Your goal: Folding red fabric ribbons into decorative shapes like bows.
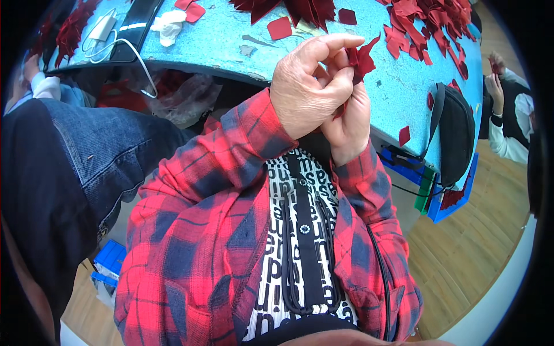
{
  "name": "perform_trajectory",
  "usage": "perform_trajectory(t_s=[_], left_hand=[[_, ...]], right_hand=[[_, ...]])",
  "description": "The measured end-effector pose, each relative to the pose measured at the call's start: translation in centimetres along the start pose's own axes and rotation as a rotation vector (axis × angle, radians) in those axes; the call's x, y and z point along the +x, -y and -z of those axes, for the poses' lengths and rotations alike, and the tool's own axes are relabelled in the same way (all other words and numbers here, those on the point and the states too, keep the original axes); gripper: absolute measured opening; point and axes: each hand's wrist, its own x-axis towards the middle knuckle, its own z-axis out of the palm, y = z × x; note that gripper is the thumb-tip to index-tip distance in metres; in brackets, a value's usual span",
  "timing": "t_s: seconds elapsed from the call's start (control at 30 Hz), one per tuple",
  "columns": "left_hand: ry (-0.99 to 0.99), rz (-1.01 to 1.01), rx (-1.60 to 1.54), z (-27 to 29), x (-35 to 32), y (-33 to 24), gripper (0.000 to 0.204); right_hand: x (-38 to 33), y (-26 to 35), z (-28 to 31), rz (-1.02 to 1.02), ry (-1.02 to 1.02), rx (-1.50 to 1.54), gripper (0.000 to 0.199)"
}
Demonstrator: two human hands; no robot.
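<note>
Both hands were raised together in front of the person's chest, at the near edge of the blue counter (398,86). The left hand (309,86) was closed, its fingers curled and its forefinger arched over the top of a dark red fabric piece (362,59), which it pinched against the thumb. The right hand (349,124) sat just under and behind the left, touching it, with its fingers also closed on the lower part of the same fabric piece; how much of the piece lay inside the two hands could not be told. The piece stuck up and to the right from between the fingers, with a jagged, pointed outline. Both forearms wore sleeves of a red and dark blue checked shirt (202,230), open over a black and white printed top. Beyond the hands, the counter carried many more red fabric scraps (427,20), heaped thickest along its far edge, with a few single pieces lying apart. A black bag (456,130) rested on the counter's right end. At the far left lay a white charger with its cable (104,29) beside a dark flat device. Another person's hands (495,81) showed at the right rim, and a denim-clad leg (75,161) filled the left side.
</note>
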Motion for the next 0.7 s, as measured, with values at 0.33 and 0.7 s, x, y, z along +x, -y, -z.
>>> perform_trajectory(t_s=[0.33, 0.7], left_hand=[[0.040, -0.111, 0.142, 0.9, -0.5, 0.2, 0.037], [-0.073, -0.092, 0.017, 1.0, -0.7, 0.8, 0.030]], right_hand=[[-0.3, -0.8, -1.0, 0.061, -0.154, -0.094, 0.036], [-0.1, -1.6, -1.0, 0.071, -0.168, -0.160, 0.034]])
